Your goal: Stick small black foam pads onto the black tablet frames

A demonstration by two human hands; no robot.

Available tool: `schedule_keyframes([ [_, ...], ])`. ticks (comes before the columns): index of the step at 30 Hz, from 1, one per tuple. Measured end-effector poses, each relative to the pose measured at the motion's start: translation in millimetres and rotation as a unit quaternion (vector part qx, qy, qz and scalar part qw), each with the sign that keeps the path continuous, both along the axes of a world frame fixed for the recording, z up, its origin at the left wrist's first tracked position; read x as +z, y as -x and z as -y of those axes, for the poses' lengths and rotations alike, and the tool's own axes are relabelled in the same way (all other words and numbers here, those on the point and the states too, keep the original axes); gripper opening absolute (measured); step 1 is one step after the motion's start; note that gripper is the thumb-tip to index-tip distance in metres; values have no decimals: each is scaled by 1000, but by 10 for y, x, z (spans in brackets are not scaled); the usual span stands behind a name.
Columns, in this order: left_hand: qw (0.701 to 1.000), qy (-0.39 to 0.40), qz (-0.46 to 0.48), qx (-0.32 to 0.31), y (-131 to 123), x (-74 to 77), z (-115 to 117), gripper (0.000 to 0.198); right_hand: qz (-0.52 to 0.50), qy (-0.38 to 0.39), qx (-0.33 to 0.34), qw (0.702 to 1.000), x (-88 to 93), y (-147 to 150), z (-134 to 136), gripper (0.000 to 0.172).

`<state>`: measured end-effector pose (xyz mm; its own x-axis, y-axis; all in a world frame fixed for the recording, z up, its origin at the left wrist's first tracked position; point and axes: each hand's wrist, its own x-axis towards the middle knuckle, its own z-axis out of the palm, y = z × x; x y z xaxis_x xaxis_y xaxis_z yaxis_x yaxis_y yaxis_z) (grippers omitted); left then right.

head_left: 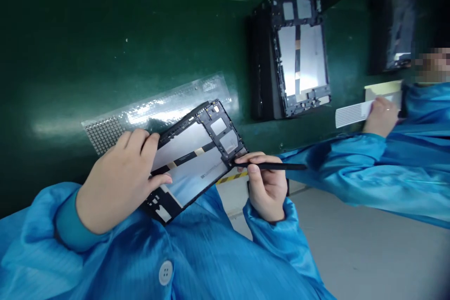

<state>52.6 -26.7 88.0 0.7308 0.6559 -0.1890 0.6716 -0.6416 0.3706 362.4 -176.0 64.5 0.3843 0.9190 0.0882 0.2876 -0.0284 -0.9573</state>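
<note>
My left hand (121, 180) grips the lower left side of a tablet frame (191, 159), its thumb lying over the silvery inner face. The frame is tilted, black-edged, with a dark ribbon strip running along its middle. In my right hand (267, 183) is a pair of slim black tweezers (277, 166), pinched between thumb and fingers. Their tip meets the frame's right corner, beside the black plastic part with two pale windows; what the tip touches is too small to make out. Beneath the frame lies a clear plastic sheet (176, 101) with rows of small grey squares at its left end.
A stack of similar tablet frames (302, 56) stands on the green table (70, 56) at the back right. At the right, a co-worker's hand (381, 117) holds a white striped sheet (351, 115). Another dark stack (401, 33) stands farther right. Yellow-black tape marks the table edge.
</note>
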Motion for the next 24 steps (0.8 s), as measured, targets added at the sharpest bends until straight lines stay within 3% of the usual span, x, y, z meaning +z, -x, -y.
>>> schedule_keyframes([
  [7, 1000, -27, -1, 6, -55, 63, 26, 85, 39, -7, -6, 999, -36, 0, 40, 5],
  [14, 1000, -12, 4, 8, -27, 49, -12, 85, 94, -25, 32, 995, -57, -35, 70, 20],
  [18, 1000, 6, 10, 18, 12, -28, -47, 82, 124, -54, -92, 987, -102, -75, 261, 10],
  [20, 999, 11, 20, 26, -6, -75, 12, 80, 100, 1, -100, 990, -138, 82, 400, 13],
  [21, 999, 13, 32, 31, -28, -95, 72, 79, 86, 37, -67, 993, -159, 222, 474, 11],
  [24, 993, 28, 96, 62, -103, -123, 322, 77, 60, 60, 9, 996, -239, 759, 665, 51],
])
